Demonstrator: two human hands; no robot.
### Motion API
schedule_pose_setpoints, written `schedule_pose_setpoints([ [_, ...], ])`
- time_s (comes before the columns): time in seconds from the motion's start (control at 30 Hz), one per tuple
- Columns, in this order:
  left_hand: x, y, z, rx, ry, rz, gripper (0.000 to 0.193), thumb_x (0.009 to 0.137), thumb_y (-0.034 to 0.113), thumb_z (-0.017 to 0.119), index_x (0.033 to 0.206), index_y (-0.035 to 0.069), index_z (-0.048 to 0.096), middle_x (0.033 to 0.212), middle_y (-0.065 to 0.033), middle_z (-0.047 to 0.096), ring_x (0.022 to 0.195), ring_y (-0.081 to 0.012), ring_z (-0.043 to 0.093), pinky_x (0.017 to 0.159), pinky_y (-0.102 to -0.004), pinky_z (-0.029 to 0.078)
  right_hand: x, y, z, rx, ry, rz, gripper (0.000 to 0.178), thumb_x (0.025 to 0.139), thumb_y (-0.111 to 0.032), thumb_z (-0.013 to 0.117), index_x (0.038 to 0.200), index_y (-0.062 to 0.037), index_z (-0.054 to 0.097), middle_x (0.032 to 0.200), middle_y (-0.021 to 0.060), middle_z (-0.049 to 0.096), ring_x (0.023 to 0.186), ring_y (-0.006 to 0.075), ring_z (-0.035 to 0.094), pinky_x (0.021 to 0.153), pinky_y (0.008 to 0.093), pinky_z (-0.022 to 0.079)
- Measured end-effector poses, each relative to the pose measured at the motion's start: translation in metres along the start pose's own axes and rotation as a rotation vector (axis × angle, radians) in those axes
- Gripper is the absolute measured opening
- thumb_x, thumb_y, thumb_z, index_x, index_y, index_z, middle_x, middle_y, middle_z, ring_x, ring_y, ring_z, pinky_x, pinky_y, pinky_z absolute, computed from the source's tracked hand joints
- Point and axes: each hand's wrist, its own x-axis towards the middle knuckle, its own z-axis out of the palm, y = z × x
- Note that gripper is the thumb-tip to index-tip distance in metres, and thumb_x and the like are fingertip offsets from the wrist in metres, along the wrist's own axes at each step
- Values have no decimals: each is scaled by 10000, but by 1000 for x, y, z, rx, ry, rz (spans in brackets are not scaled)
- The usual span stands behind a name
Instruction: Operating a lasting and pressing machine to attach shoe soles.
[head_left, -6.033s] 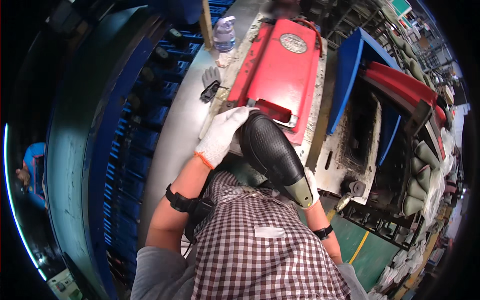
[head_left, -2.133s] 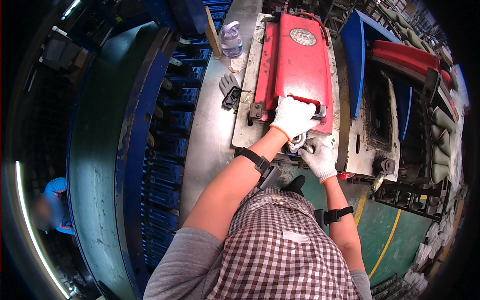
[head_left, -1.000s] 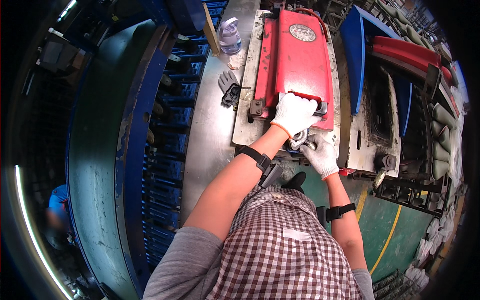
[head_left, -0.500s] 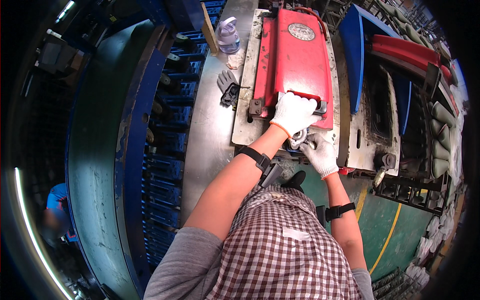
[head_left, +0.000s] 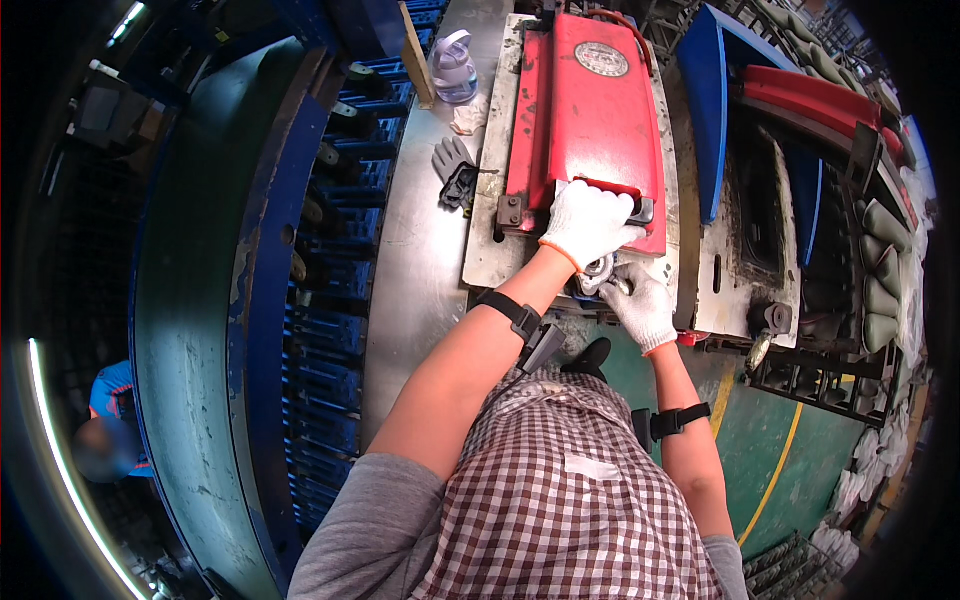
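Plainly knit-gloved hands [head_left: 590, 222] [head_left: 645, 308], glossy cover [head_left: 605, 120]

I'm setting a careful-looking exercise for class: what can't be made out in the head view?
Head view:
Left hand: its own back hides the fingertips.
Metal fitting: the right hand covers part of it.
Round badge on the red cover: markings too small to read.
Co-worker: partly behind the teal panel, head blurred.
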Motion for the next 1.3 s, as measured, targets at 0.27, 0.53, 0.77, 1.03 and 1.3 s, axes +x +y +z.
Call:
schedule_pose_setpoints([
  [0.27,0,0,1,-6,18,5,403,851,558,720,873,156,706,757,-75,737,712,-262,732,727,-435,552,0,1,1,9,7,-10,404,828,-375,829,1106,-97,734,964,151,773,916,328,759,840,418,580],
  [0.53,0,-2,4,-3,34,16,406,855,560,714,872,154,730,754,-77,738,712,-261,735,731,-427,558,1,2,2,14,32,-38,392,824,-352,834,1092,-85,732,951,159,770,895,328,761,822,415,585],
  [0.77,1,1,0,4,20,13,389,857,546,719,878,158,728,746,-75,731,706,-256,732,742,-421,558,1,1,-2,2,14,-17,392,822,-351,840,1075,-74,726,933,161,767,877,322,760,805,414,585],
  [1.03,-37,-2,1,-68,415,129,350,767,251,771,1084,111,717,1045,-97,706,1015,-312,681,918,-490,549,2,-1,1,31,-5,11,394,824,-362,834,1072,-73,733,944,172,768,896,329,762,822,413,588],
  [1.3,-266,-81,35,-321,551,-753,474,888,128,746,1342,38,641,1327,-175,658,1218,-351,640,1079,-450,488,1,4,4,51,28,-21,347,861,-251,815,1124,-37,738,1031,168,776,970,269,762,873,363,573],
])
